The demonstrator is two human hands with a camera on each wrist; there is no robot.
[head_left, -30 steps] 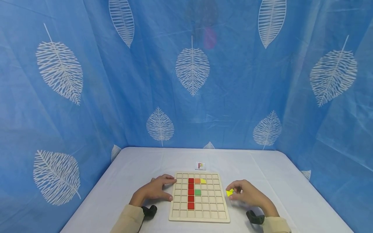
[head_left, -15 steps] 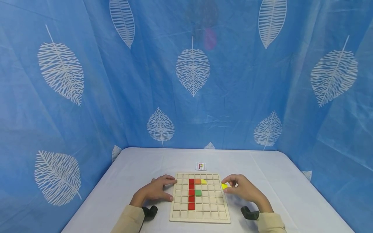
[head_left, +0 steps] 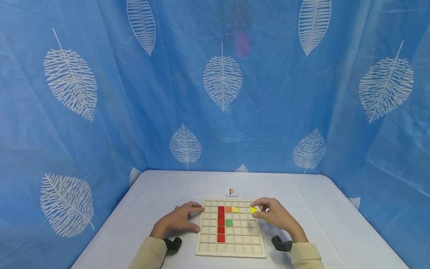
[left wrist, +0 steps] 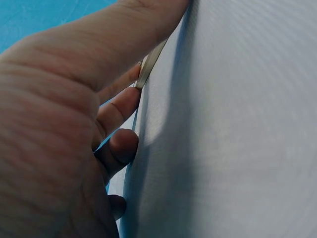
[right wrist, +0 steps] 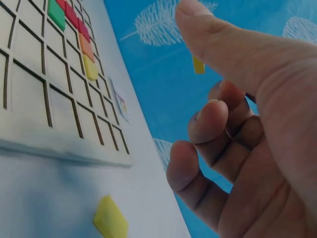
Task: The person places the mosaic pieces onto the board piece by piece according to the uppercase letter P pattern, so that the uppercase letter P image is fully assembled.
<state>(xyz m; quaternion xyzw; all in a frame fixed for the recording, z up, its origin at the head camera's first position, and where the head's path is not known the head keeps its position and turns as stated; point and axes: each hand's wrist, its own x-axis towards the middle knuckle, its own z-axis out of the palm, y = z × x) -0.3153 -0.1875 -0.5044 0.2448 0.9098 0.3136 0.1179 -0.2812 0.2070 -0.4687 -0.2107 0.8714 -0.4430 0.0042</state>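
My right hand pinches a yellow tile over the upper right part of the wooden grid board. In the right wrist view only a sliver of that held tile shows past the thumb. A second yellow piece lies on the table beside the board, mostly hidden by the hand in the head view. My left hand touches the board's left edge with thumb and fingers spread. Seated in the grid are a column of several red tiles, an orange tile, a yellow piece and a green tile.
A small card with a coloured grid pattern lies behind the board on the white-covered table. Blue curtains with white leaf prints stand around the table's back and sides. A black strap mount sits on each wrist.
My right hand has carried the yellow tile from the table at the board's right side leftward and away from me, over the board. My left hand has stayed at the left edge.
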